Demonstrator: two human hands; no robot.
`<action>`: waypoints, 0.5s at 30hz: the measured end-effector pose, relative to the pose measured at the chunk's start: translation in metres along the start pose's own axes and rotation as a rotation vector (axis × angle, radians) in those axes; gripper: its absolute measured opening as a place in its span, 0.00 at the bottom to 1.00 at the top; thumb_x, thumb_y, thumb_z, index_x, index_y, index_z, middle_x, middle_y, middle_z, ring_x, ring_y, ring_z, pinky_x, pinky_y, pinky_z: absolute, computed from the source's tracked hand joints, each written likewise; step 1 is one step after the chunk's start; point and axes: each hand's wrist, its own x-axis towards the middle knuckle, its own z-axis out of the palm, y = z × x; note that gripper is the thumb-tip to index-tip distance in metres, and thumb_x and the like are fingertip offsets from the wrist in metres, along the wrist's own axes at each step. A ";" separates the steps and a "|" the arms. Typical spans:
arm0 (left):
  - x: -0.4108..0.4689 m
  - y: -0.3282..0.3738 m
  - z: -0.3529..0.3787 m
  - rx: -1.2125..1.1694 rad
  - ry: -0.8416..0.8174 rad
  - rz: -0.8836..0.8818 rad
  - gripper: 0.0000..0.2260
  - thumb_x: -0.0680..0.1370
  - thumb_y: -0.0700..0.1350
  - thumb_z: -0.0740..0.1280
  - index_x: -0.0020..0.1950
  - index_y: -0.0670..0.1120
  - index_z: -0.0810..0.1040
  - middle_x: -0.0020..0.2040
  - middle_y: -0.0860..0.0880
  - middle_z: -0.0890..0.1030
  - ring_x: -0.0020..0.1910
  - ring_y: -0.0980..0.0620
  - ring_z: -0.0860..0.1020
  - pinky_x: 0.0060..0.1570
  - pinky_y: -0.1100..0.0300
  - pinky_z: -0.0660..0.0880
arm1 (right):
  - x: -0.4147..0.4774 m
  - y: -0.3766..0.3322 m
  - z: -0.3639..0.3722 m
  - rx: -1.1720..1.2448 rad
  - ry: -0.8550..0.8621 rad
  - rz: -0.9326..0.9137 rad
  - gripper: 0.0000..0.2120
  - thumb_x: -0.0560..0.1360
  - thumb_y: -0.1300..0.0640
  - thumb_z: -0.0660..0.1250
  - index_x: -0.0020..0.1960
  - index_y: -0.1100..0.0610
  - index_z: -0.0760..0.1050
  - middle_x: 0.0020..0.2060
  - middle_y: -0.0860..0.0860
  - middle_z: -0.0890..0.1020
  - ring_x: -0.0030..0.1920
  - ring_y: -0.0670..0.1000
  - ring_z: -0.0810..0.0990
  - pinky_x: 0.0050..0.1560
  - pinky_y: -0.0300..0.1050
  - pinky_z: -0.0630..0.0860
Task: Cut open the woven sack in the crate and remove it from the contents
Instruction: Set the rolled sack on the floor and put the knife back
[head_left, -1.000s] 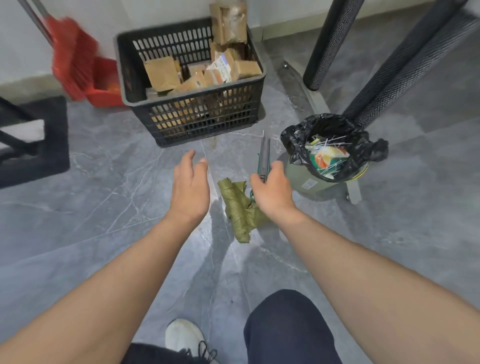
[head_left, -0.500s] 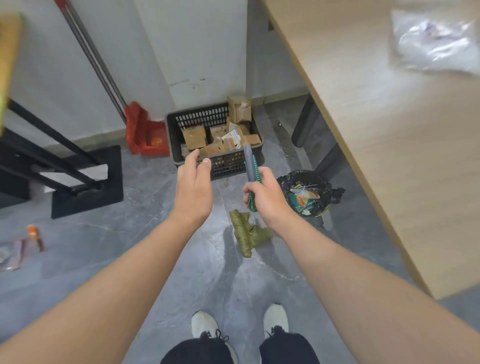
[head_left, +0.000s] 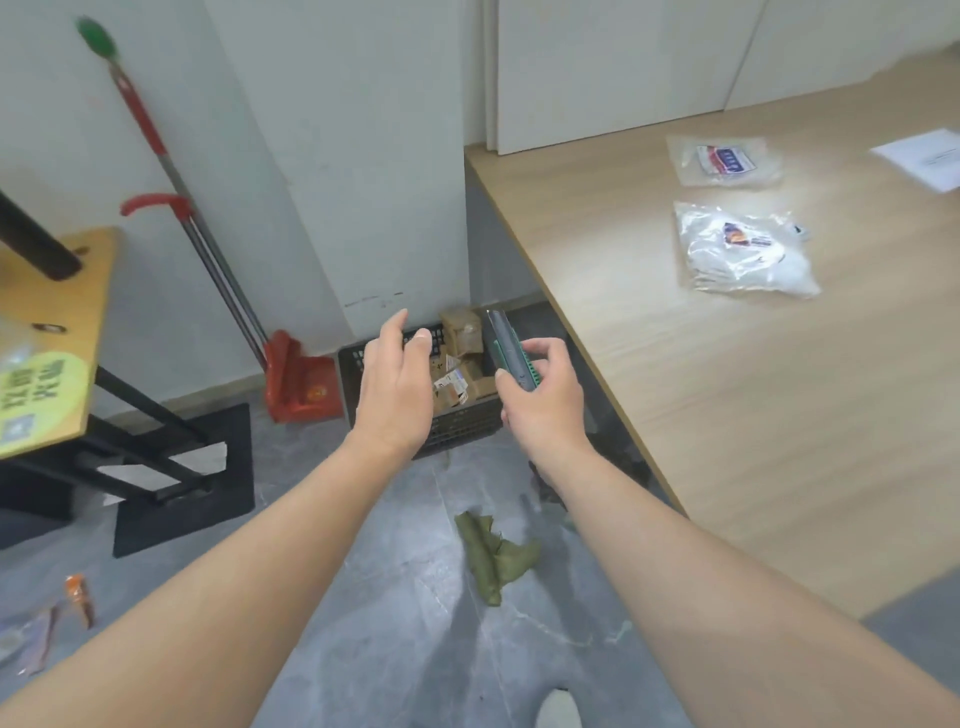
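Already out of the crate, a crumpled olive-green woven sack (head_left: 493, 556) is lying on the grey tiled floor (head_left: 395, 644), its long axis running roughly away from the person, between the two forearms and nearer the right one. Beyond it, the black slatted plastic crate (head_left: 457, 428) is standing against the white wall (head_left: 332, 156), brown cardboard packets (head_left: 460, 332) showing bare inside. Raised in front of the crate, the right hand (head_left: 543, 402) is gripping a green-and-grey utility knife (head_left: 511, 353), fingers curled round its body, its far end pointing up and away. The left hand (head_left: 397, 387) is hovering loose and empty just beside it, fingers slack. By all appearances the task is done; any next move likely concerns the knife, with the pale wooden tabletop (head_left: 753, 389) stretching off to the right. A red dustpan (head_left: 301, 384) is leaning at the wall to the left of the crate.
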 end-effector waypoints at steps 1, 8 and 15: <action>0.004 0.008 0.002 0.001 -0.006 0.008 0.32 0.76 0.65 0.50 0.80 0.58 0.63 0.76 0.50 0.67 0.75 0.51 0.66 0.74 0.41 0.65 | 0.005 -0.006 -0.003 -0.011 0.031 -0.015 0.13 0.76 0.59 0.70 0.56 0.49 0.71 0.48 0.50 0.82 0.31 0.49 0.80 0.29 0.40 0.77; 0.049 0.037 0.044 0.074 -0.018 0.053 0.25 0.85 0.56 0.52 0.82 0.52 0.62 0.78 0.48 0.65 0.77 0.54 0.62 0.67 0.60 0.55 | 0.073 -0.018 -0.027 -0.108 0.115 -0.088 0.11 0.73 0.58 0.72 0.54 0.51 0.76 0.50 0.46 0.81 0.47 0.41 0.78 0.42 0.25 0.68; 0.119 0.046 0.125 0.015 0.002 -0.047 0.32 0.78 0.64 0.51 0.81 0.56 0.61 0.77 0.50 0.65 0.74 0.51 0.68 0.74 0.45 0.66 | 0.188 0.004 -0.070 -0.237 0.122 -0.086 0.12 0.73 0.57 0.74 0.56 0.53 0.79 0.52 0.48 0.75 0.44 0.36 0.74 0.43 0.21 0.66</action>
